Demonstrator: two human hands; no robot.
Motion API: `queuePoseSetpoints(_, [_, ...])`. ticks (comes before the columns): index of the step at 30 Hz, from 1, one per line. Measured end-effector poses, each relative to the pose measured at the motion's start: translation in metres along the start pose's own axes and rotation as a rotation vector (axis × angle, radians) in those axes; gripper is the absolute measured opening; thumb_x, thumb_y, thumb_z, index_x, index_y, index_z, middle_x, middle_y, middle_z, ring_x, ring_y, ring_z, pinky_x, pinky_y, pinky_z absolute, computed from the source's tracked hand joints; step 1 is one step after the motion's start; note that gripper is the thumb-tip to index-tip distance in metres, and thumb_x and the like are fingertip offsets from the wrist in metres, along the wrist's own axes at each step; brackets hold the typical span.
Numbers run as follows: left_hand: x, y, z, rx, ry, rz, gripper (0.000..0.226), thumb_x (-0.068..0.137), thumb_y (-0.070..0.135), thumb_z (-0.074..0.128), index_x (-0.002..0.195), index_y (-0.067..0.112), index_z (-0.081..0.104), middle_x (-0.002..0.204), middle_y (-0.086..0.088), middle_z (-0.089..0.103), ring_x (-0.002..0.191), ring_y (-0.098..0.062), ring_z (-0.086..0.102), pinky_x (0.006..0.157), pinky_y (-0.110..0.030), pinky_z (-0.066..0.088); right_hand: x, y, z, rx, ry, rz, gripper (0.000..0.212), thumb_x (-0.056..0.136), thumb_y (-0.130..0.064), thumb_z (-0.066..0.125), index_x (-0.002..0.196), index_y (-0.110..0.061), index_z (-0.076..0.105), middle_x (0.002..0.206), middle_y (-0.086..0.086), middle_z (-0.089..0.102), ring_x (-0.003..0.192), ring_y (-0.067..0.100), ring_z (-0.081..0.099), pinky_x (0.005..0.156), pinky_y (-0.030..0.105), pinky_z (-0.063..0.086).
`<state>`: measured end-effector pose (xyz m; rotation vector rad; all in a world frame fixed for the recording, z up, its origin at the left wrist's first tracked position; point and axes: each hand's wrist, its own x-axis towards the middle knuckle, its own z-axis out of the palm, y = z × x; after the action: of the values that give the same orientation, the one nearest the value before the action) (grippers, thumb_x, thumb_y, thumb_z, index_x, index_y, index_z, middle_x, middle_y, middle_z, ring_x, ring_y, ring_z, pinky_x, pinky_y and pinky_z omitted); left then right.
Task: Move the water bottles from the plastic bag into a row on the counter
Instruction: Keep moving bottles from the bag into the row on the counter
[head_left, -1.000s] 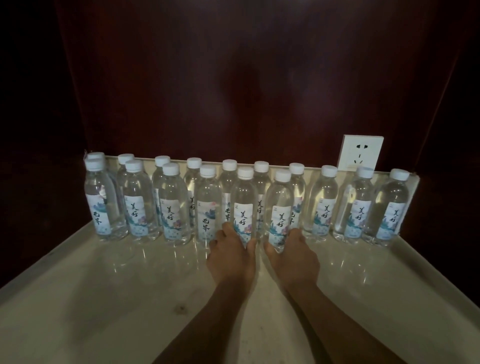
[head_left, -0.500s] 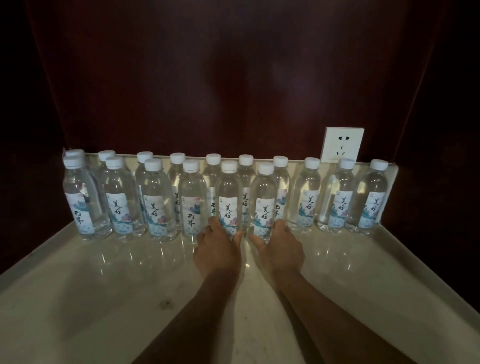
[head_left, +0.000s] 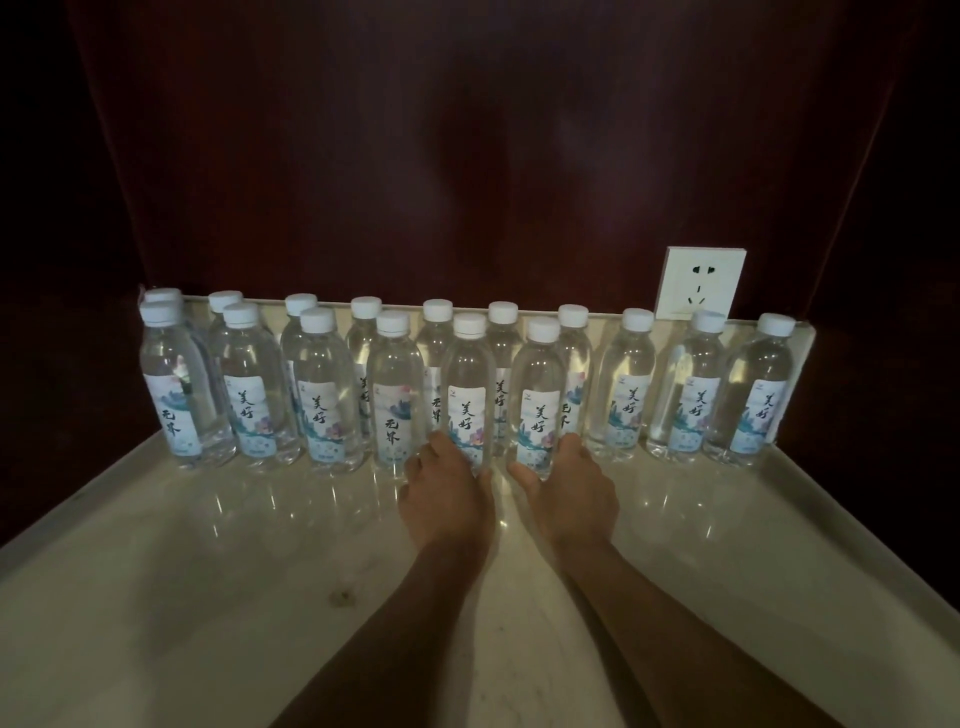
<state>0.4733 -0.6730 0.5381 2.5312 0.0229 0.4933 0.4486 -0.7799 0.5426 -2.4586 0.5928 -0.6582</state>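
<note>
Several clear water bottles with white caps and pale printed labels stand upright in two rows along the back of the pale marble counter (head_left: 208, 597). My left hand (head_left: 447, 499) grips the base of a front-row bottle (head_left: 467, 384) near the middle. My right hand (head_left: 569, 493) grips the base of the bottle next to it (head_left: 537, 395). Both bottles stand on the counter, with thumbs and fingers curled round their lower parts. No plastic bag is in view.
A white wall socket (head_left: 698, 283) sits on the dark red wall behind the right-hand bottles. Three single bottles (head_left: 688, 384) stand at the right end. The counter has a raised rim on the left and right sides.
Both hands stay on the same two front-row bottles. The view shifted left and back between frames; the bottles have not visibly moved.
</note>
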Motion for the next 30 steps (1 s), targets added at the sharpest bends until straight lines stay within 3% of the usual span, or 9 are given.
queuePoseSetpoints(30, [0.0003,-0.0014,-0.0029,-0.024,-0.018,0.013,0.061,0.093,0.044,0.064,0.137,0.010,0.041,0.133,-0.009,0.059,0.125,-0.027,0.054,0.099,-0.040,0.049,-0.0041,-0.0026,-0.0026,-0.008,0.006,-0.021,0.049,0.089,-0.052,0.062,0.115,-0.013,0.047,0.119,0.007,0.062,0.105,0.033,0.064,0.079,0.035,0.047])
